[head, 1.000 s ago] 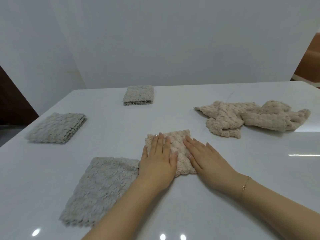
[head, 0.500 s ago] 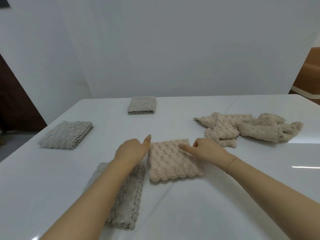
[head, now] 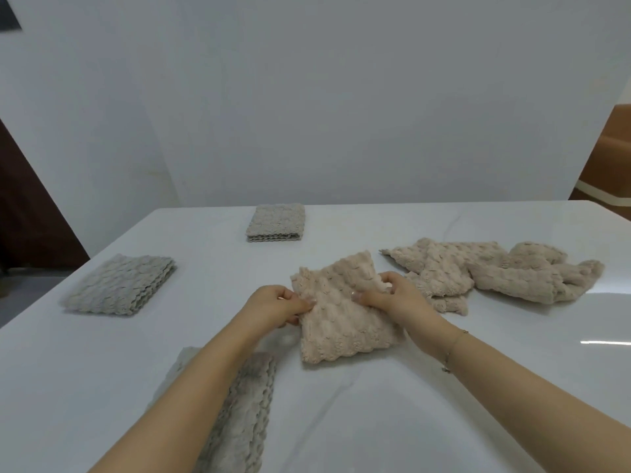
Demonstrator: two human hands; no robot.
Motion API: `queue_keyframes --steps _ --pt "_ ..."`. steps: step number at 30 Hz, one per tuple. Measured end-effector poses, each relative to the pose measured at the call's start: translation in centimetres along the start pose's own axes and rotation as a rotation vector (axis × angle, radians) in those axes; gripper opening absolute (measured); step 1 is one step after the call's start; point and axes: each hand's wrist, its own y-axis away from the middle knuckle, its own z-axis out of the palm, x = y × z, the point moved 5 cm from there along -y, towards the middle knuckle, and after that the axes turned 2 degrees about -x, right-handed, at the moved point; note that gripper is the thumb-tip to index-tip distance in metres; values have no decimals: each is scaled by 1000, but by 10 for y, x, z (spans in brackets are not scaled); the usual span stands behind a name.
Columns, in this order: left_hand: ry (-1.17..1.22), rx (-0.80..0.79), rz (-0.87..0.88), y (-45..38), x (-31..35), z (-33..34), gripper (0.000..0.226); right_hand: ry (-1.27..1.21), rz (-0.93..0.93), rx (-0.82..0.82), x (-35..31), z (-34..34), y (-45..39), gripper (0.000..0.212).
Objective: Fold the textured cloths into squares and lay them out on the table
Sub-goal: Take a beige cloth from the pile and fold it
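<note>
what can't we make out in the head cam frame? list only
- Near grey cloth: the left forearm covers its left part, and the bottom edge of the head view cuts it off.
- Beige folded cloth: the left hand and right hand hide the edges they pinch; layer count unreadable.
- Crumpled beige pile: one cloth or several, cannot tell; folds overlap.
- Far grey cloth: too small to count layers.

Near grey cloth (head: 239,414) partly hidden under left forearm, cut by bottom edge.
</note>
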Motion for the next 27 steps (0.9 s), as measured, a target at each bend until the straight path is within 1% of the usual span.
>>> queue_keyframes --steps 2,4,6,7,8,11,13,18,22,24,27 --pt "71 48 60 -8 16 2 22 -77 -15 39 -10 -13 -12 54" --pt "121 80 123 -21 33 6 22 -157 -41 76 -24 -29 -27 61" --pt "132 100 175 -40 47 12 23 -212 -77 106 -40 -47 -42 55" --pt "100 119 193 -53 51 16 24 -219 -91 120 -49 -57 -49 50" --pt "32 147 207 -65 55 20 25 -218 -100 135 -56 -68 -57 45" --pt "-283 224 244 -103 59 42 33 -183 -110 167 -68 -102 -85 35" --pt "-446 227 275 -124 57 64 39 -191 -94 181 -70 -123 -105 30" --pt "-761 231 367 -162 54 115 46 -266 10 199 -65 -169 -164 21" --pt "-828 209 390 -179 57 125 47 -353 80 144 -56 -202 -207 17" --pt "-838 210 398 -188 59 127 47 -339 139 143 -45 -217 -228 14" --pt "-855 242 416 -195 60 129 45 -274 232 155 -24 -236 -250 20"
